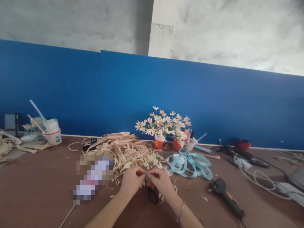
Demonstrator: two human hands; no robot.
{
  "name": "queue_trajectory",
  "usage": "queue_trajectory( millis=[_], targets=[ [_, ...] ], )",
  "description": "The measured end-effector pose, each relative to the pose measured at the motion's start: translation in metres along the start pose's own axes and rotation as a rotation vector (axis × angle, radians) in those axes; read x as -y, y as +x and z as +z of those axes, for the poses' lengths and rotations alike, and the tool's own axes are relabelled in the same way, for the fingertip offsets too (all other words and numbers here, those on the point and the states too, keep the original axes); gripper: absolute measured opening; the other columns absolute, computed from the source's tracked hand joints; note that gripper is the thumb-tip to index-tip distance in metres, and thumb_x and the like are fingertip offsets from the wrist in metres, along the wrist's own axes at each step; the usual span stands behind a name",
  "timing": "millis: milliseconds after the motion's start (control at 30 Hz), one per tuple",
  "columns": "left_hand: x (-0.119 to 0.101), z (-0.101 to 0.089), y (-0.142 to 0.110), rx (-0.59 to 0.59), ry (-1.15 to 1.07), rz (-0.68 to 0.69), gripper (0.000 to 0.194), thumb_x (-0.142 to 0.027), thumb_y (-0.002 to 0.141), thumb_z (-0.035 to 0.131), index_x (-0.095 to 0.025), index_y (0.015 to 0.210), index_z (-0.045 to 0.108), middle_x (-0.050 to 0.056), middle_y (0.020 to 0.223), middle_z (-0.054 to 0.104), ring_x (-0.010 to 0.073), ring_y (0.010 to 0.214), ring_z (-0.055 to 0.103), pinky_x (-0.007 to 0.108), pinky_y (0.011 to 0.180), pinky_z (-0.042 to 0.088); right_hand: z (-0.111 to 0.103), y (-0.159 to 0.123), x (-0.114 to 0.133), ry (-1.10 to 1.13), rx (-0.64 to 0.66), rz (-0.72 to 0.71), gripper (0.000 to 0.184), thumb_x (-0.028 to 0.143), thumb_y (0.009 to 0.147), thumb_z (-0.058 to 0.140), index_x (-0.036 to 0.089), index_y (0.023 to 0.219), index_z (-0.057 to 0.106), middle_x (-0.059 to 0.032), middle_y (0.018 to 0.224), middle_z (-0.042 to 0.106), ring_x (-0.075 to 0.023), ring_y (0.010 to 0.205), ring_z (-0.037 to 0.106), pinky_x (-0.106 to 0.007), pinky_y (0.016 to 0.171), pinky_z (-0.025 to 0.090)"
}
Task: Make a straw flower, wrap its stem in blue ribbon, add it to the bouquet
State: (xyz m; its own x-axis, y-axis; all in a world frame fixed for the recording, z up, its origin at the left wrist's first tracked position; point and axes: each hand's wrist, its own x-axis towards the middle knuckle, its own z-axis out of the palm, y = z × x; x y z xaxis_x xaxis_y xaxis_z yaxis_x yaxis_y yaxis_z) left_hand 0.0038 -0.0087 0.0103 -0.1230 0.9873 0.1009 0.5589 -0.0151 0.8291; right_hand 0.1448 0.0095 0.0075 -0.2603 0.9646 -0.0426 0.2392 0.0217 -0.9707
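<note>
Head view: left hand (pixel 132 181) and right hand (pixel 162 183) pinch a small piece (pixel 146 176) — pale flowers (pixel 159 123) look finished in cups (pixel 158 144), loose strips (pixel 125 150) seemingly unused.

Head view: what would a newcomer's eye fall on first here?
Most likely the spray of pale flowers rising from red cups before the blue partition. Next, the tangled light-blue ribbon to the right of the heap of straw-coloured strips. Nearer, at centre, the left hand and right hand pinch a small greyish thing.
</note>
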Motion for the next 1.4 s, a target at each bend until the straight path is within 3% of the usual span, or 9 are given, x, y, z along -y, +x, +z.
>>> queue_trajectory(
  millis=[167,600,900,1233,1400],
  targets=[
    [0.0,0.0,-0.002,-0.006,0.013,-0.007,0.012,-0.023,0.064,0.055,-0.019,0.067,0.066,-0.001,0.065,0.067,0.0134,0.062,0.059,0.022,0.058,0.039,0.002,-0.002,0.002,-0.006,-0.018,-0.002,0.019,0.033,0.067,0.058,0.014,0.069,0.063,0.0031,0.045,0.055,-0.0094,0.039,0.05,-0.018,0.039,0.038],
    [-0.001,-0.001,-0.003,-0.024,0.071,0.016,0.006,-0.021,0.065,0.057,-0.02,0.064,0.063,-0.002,0.063,0.066,0.0135,0.06,0.056,0.023,0.058,0.036,0.004,-0.005,0.001,-0.173,-0.075,-0.193,0.017,0.025,0.073,0.052,0.015,0.071,0.066,-0.0016,0.058,0.063,-0.0138,0.052,0.057,-0.021,0.049,0.042],
    [-0.006,-0.002,-0.006,-0.079,0.228,0.14,0.009,-0.017,0.067,0.056,-0.021,0.062,0.063,0.0,0.065,0.065,0.0149,0.064,0.055,0.025,0.063,0.035,0.005,-0.009,0.007,-0.295,-0.114,-0.229,0.018,0.025,0.075,0.052,0.016,0.069,0.065,-0.0023,0.061,0.063,-0.0143,0.056,0.056,-0.022,0.052,0.04],
    [-0.009,-0.003,-0.008,-0.078,0.248,0.183,0.011,-0.015,0.068,0.054,-0.02,0.061,0.061,0.001,0.066,0.064,0.016,0.066,0.055,0.026,0.065,0.035,0.008,-0.018,0.011,-0.565,-0.121,-0.53,0.02,0.013,0.079,0.044,0.016,0.07,0.061,-0.004,0.068,0.058,-0.0143,0.065,0.052,-0.023,0.061,0.038],
    [-0.005,0.0,-0.007,-0.061,0.193,0.136,0.008,-0.02,0.068,0.055,-0.021,0.066,0.063,0.001,0.068,0.065,0.016,0.067,0.056,0.025,0.066,0.037,0.003,-0.013,0.01,-0.493,-0.125,-0.448,0.019,0.016,0.079,0.045,0.017,0.071,0.062,-0.0031,0.068,0.06,-0.0147,0.066,0.054,-0.023,0.061,0.038]
  ],
)
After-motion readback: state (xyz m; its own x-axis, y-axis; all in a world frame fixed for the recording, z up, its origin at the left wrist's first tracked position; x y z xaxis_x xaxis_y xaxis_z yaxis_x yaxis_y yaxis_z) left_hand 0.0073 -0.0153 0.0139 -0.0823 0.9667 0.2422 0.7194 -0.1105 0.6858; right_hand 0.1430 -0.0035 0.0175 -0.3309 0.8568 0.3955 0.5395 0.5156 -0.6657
